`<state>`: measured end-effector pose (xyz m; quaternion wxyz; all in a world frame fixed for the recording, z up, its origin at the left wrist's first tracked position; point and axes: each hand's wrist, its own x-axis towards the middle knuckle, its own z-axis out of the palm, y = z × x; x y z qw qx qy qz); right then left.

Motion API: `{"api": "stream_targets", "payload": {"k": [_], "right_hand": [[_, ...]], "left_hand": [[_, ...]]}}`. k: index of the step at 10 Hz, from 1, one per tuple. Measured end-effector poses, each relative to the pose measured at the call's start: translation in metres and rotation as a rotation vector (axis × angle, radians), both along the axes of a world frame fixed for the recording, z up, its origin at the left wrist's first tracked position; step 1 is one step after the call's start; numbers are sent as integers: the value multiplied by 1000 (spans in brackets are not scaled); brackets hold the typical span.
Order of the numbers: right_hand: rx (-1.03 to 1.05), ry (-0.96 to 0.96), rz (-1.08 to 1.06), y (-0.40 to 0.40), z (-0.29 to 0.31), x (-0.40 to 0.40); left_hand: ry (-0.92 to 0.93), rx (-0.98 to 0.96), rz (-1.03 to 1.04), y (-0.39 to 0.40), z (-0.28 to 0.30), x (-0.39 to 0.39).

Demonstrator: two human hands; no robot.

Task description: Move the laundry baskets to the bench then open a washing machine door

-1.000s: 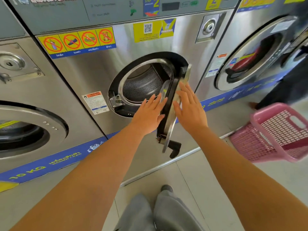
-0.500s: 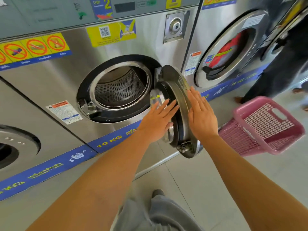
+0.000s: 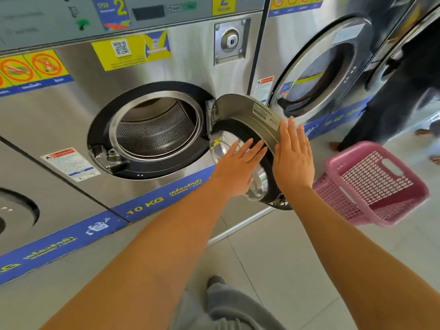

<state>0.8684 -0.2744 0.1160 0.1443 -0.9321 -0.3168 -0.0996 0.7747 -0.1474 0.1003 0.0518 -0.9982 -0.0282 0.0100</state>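
Observation:
The steel 10 kg washing machine (image 3: 185, 75) in front of me has its round door (image 3: 247, 115) swung wide open on a right-side hinge, and the perforated drum (image 3: 154, 129) is bare. My left hand (image 3: 235, 172) lies flat with spread fingers on the door's inner glass. My right hand (image 3: 294, 160) rests flat on the door's outer metal rim. Neither hand grips anything. A pink laundry basket (image 3: 378, 184) stands tilted on the floor just right of the door.
A second machine (image 3: 319, 75) with a closed door stands to the right, another closed door (image 3: 16, 215) at far left. A person in dark clothes (image 3: 395, 101) stands at the right edge. Tiled floor (image 3: 273, 265) lies below; my grey trousers and shoe (image 3: 215, 281) show at the bottom.
The door has swung further open to the right, with both hands following it. My view has shifted right and closer, bringing the drum to the centre.

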Motion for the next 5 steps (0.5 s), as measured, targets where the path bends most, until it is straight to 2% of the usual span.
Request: {"api": "stream_targets", "payload": {"k": [2, 3, 5], "right_hand": [[-15, -21, -3, 0, -2, -3], [-40, -47, -22, -1, 0, -4], [-52, -115, 91, 16, 0, -28]], "left_hand": [[-22, -2, 17, 1, -1, -12], [-15, -6, 67, 4, -1, -25], [-34, -28, 233, 31, 5, -65]]}}
